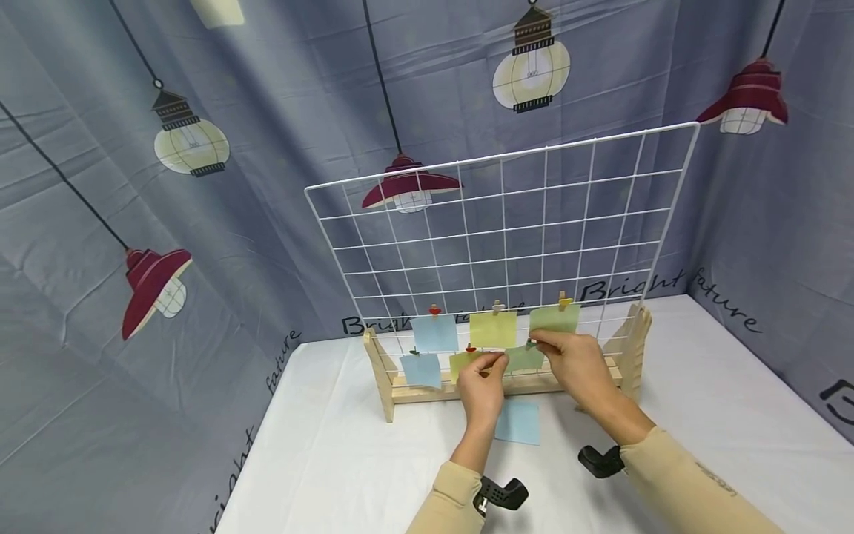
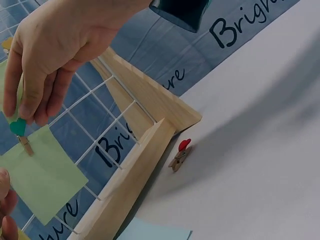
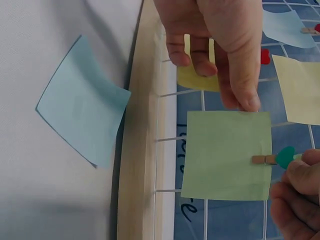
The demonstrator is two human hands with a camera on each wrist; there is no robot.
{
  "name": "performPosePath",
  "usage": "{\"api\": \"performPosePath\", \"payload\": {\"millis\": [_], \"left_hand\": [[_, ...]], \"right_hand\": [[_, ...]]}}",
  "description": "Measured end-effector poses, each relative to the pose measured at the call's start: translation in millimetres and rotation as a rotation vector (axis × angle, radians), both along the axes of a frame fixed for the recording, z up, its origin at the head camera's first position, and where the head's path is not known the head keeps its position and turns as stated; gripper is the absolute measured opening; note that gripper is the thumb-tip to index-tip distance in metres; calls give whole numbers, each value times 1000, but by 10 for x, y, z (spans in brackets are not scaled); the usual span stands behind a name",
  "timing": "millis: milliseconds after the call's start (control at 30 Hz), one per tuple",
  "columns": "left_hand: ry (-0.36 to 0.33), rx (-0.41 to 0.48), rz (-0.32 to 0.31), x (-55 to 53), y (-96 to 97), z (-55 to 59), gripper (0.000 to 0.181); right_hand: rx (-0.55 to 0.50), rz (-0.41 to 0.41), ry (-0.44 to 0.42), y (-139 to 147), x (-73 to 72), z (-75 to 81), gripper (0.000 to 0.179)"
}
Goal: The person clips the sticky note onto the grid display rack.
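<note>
A green sticky note (image 1: 523, 359) hangs at the lower right of the white wire grid (image 1: 505, 230). My left hand (image 1: 482, 389) pinches this note's left edge between thumb and fingers. With thumb and fingertips, my right hand (image 1: 577, 363) holds a small wooden clothespin with a green heart (image 3: 286, 157) at the note's top edge. The clothespin's jaws overlap the paper there. Left of it, a lower yellow note (image 3: 197, 80) is partly hidden behind my left hand. A lower blue note (image 1: 421, 370) hangs further left.
Upper blue (image 1: 434, 333), yellow (image 1: 493, 329) and green notes (image 1: 555, 319) hang from clothespins. A wooden stand (image 1: 382, 374) supports the grid. In front, a loose blue note (image 1: 518, 423) and a red-heart clothespin (image 2: 180, 156) lie on the white table (image 1: 320, 445).
</note>
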State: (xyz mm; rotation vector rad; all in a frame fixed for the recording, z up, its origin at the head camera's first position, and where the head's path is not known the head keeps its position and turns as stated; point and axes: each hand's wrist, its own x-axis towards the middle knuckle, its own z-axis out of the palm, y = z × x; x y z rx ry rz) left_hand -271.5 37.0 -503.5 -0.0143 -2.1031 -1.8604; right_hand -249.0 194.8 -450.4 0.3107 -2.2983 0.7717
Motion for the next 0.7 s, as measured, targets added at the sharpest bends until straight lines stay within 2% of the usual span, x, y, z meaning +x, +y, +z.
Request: {"api": "performPosePath", "payload": {"millis": [200,367,500,700], "left_hand": [[-19,-3,-17,73,-84,-4,6],[10,-14,-64,145,-208,11,9],[7,-33,-103,204,-315,56,10],[5,-97,-137,285,-449,110,10]], "right_hand": [[-10,-26,30,63,119,-9,19],[-24,-31,18,124,242,-8,19],[-25,-24,27,178,329,15,20],[-85,-7,-69,252,452,6,17]]}}
